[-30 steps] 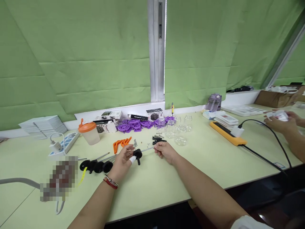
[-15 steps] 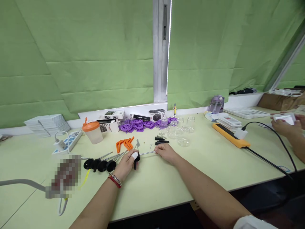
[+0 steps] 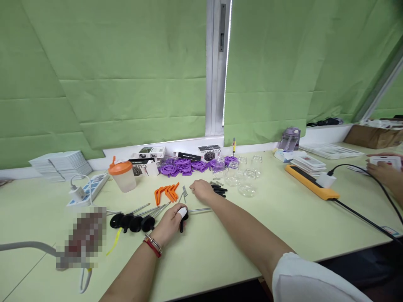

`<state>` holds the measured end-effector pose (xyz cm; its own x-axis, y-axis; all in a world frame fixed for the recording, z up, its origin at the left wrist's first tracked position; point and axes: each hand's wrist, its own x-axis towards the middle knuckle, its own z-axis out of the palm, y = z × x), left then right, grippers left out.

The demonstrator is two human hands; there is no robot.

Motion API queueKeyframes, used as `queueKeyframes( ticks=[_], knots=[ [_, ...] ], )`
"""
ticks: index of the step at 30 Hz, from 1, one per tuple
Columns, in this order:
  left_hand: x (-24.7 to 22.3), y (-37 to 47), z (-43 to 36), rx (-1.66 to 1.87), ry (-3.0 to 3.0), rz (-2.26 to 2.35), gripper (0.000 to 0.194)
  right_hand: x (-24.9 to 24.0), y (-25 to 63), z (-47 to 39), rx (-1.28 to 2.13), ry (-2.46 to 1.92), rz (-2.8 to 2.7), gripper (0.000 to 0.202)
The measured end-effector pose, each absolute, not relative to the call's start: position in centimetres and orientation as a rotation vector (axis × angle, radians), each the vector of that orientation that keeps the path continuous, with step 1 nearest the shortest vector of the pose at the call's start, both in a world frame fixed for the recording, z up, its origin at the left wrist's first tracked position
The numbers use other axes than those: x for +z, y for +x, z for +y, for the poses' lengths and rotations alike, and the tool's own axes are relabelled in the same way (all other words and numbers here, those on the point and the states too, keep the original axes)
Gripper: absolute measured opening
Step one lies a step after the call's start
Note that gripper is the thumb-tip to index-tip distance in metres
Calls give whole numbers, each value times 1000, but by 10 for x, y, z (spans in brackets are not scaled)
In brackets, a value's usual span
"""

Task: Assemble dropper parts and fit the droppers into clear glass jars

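Head camera: a black knob on a metal rod point(image 3: 189, 211) lies on the bench point(image 3: 220, 243), pinned under the curled fingers of the left hand point(image 3: 171, 221), apparently to steady it. The right hand point(image 3: 201, 191) reaches small screws point(image 3: 185, 191) beside orange brackets point(image 3: 166, 192); its fingers' state is unclear.

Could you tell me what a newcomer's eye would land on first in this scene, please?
Most likely the two hands at the centre of the pale green table: the left hand grips a black-knobbed metal rod, while the right hand reaches among small parts beside the orange brackets. Behind them, the purple plastic wheels and clear glass jars stand out near the window sill.
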<state>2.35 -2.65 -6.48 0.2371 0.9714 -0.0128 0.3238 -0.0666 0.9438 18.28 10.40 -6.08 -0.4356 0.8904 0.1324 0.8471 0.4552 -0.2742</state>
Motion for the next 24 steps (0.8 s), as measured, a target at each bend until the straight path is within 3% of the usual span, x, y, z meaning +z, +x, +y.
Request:
queueKeyframes(
  ticks=[14, 20, 24],
  knots=[
    [-58, 26, -30, 875, 1579, 1281, 22, -53, 215, 84, 491, -1419, -2169, 22],
    [-56, 30, -33, 950, 1520, 1273, 21, -59, 255, 50, 1247, -1286, -1524, 12],
    [-62, 31, -30, 1009, 1490, 1272, 26, -65, 262, 31, 1428, -1229, -1333, 15]
  ],
)
